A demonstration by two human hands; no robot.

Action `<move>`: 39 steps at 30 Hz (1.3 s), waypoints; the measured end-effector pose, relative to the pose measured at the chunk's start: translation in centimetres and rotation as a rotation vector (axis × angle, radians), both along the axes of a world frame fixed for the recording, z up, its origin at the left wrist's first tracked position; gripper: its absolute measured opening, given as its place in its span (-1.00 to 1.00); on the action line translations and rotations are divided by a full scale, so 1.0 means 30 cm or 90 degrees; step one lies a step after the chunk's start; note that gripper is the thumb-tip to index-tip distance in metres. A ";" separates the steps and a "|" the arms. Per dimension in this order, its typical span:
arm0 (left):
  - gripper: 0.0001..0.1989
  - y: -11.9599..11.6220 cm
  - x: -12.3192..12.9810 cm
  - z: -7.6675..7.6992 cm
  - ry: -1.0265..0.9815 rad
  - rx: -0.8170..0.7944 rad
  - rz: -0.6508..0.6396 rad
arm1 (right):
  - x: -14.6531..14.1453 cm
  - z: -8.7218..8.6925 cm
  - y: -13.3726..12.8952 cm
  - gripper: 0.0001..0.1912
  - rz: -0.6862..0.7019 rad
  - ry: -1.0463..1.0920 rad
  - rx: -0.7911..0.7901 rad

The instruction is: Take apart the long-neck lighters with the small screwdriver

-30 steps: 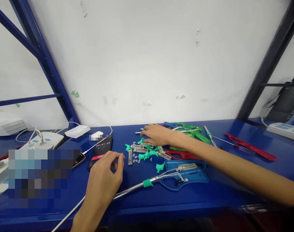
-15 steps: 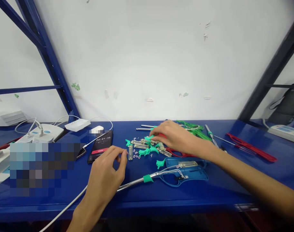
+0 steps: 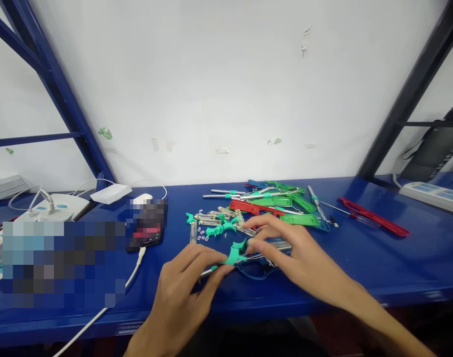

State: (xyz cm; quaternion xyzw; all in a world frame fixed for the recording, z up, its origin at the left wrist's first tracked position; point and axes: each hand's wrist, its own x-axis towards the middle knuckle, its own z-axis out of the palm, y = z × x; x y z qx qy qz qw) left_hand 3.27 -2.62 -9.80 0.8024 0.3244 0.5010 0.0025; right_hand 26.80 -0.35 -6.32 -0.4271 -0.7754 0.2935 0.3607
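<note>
A teal plastic trigger (image 3: 234, 255) is pinched between the thumb and fingers of my left hand (image 3: 191, 285). My right hand (image 3: 286, 245) is close on its right side, thumb and forefinger curved but apart; the thumb tip is near or touching the trigger. Beneath both hands lies a blue lighter casing (image 3: 258, 273) with white wires and a metal tube (image 3: 207, 271), partly covered by my fingers. Just beyond are more teal triggers (image 3: 216, 230), clear fuel tanks (image 3: 210, 222) and small pale clips (image 3: 202, 238).
Behind the loose parts lie red (image 3: 254, 207) and green lighter casings (image 3: 300, 219) with metal tubes. A red casing (image 3: 375, 216) sits farther right. On the left are a phone (image 3: 152, 239), a white cable (image 3: 137, 265) and power strips (image 3: 51, 208). Blue posts flank the wall.
My right hand has come back from the pile of parts toward my left hand. My left hand has moved right and forward and now grips a teal trigger. The view has shifted slightly.
</note>
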 end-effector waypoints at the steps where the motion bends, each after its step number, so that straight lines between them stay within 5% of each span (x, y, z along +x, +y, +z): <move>1: -0.87 -0.001 0.000 0.004 -0.003 0.001 0.015 | 0.018 -0.008 0.003 -0.78 -0.032 0.002 0.033; 5: -0.84 -0.012 0.005 0.013 -0.011 0.009 0.085 | 0.102 -0.066 0.007 -0.86 -0.139 -0.028 0.168; 8: -0.77 -0.017 0.010 0.006 -0.007 -0.019 0.063 | 0.151 -0.106 -0.006 -0.90 -0.129 -0.073 0.207; 12: -0.78 -0.019 0.017 -0.015 0.005 -0.031 0.069 | 0.170 -0.122 -0.028 -0.91 -0.052 -0.144 0.207; 20: -0.90 -0.026 0.028 -0.032 -0.010 -0.054 0.129 | 0.135 -0.149 -0.055 -0.91 -0.045 -0.221 0.204; 28: -0.94 -0.019 0.066 -0.044 0.036 -0.089 0.036 | 0.125 -0.153 -0.066 -0.92 -0.059 -0.212 0.200; 39: -0.72 -0.034 0.096 -0.076 0.061 -0.160 0.069 | 0.106 -0.135 -0.084 -0.91 -0.041 -0.234 0.185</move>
